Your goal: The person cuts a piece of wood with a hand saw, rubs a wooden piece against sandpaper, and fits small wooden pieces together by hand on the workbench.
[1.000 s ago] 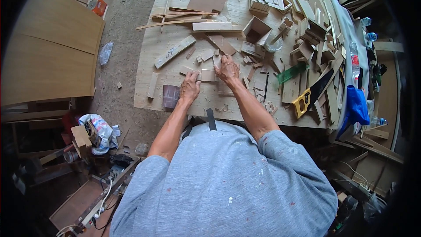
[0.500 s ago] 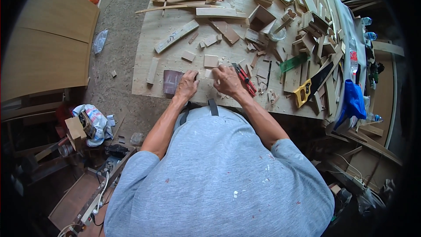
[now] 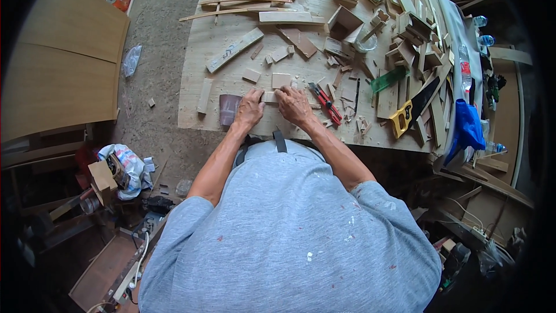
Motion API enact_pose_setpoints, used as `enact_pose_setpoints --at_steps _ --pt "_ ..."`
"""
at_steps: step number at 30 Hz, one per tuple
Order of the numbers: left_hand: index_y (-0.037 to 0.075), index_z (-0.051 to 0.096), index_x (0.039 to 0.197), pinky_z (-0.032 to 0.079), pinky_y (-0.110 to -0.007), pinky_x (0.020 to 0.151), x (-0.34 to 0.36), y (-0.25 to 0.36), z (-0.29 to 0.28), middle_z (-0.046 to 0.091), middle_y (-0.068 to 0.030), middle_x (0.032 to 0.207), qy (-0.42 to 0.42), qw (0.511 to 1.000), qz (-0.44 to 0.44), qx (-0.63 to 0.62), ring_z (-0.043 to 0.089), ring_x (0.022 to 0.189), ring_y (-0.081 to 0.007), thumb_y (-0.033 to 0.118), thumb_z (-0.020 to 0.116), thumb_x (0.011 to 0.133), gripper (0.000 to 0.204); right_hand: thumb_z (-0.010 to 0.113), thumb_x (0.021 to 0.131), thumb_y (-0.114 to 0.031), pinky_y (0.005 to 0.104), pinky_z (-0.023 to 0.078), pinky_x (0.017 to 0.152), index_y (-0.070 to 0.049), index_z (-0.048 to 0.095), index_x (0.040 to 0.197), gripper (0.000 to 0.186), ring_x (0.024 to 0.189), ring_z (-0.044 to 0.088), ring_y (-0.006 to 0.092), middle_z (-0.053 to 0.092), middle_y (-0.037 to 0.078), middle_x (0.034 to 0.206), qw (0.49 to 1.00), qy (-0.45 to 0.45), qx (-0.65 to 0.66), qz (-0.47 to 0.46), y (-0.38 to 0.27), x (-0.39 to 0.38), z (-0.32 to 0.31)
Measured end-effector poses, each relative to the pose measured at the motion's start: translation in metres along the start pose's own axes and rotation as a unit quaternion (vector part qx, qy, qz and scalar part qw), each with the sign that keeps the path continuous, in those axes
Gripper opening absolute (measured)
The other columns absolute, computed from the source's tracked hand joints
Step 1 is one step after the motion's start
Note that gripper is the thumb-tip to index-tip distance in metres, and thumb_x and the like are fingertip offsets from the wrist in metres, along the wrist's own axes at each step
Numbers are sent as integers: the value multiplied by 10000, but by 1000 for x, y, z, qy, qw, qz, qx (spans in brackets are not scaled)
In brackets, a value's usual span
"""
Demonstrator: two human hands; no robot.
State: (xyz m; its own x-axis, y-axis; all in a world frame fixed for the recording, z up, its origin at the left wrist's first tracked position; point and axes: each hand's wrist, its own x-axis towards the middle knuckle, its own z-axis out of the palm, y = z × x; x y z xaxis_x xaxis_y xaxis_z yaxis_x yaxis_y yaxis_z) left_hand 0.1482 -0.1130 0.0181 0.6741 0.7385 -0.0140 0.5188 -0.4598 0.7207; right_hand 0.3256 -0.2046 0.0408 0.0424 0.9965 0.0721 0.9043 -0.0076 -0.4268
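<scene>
A small pale wooden block (image 3: 269, 98) lies between my two hands near the table's front edge. The fingers of my left hand (image 3: 250, 109) close on its left end. My right hand (image 3: 295, 106) grips the other end with bent fingers, partly hiding it. Just left of my left hand is a purple-brown sheet of sandpaper (image 3: 229, 109). A flat square wood piece (image 3: 281, 80) sits right beyond the block, and another small block (image 3: 251, 75) lies to its left. Close on the right of my right hand is a red and black hand tool (image 3: 327, 104).
On the right of the wooden worktable (image 3: 197, 35) lie a handsaw (image 3: 414, 109) with a yellow handle, a green translucent piece (image 3: 389, 81) and piled offcuts. Longer wood strips (image 3: 234, 50) are spread farther back. A blue bag (image 3: 468, 127) hangs at the right edge.
My right hand has moved slightly left, toward my left hand. The small block it held now spans both hands, with my left fingers on its left end. The view has shifted a little.
</scene>
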Motion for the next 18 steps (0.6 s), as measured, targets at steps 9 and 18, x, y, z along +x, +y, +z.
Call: enact_pose_setpoints --at_steps 9,18 --pt "-33 596 1266 523 -406 823 4 1 -2 621 -187 980 -4 1000 17 7 627 881 -332 65 768 748 554 674 823 -110 483 483 966 -42 573 1257 451 1130 590 371 568 193 1222 982 95 106 125 28 1 -24" --pt "-24 603 1265 528 -403 832 8 -7 -6 638 -188 998 -38 999 21 14 642 896 -337 93 778 753 554 656 794 -57 457 511 938 -39 563 1116 336 1092 596 394 571 176 1162 983 45 141 105 43 0 -23"
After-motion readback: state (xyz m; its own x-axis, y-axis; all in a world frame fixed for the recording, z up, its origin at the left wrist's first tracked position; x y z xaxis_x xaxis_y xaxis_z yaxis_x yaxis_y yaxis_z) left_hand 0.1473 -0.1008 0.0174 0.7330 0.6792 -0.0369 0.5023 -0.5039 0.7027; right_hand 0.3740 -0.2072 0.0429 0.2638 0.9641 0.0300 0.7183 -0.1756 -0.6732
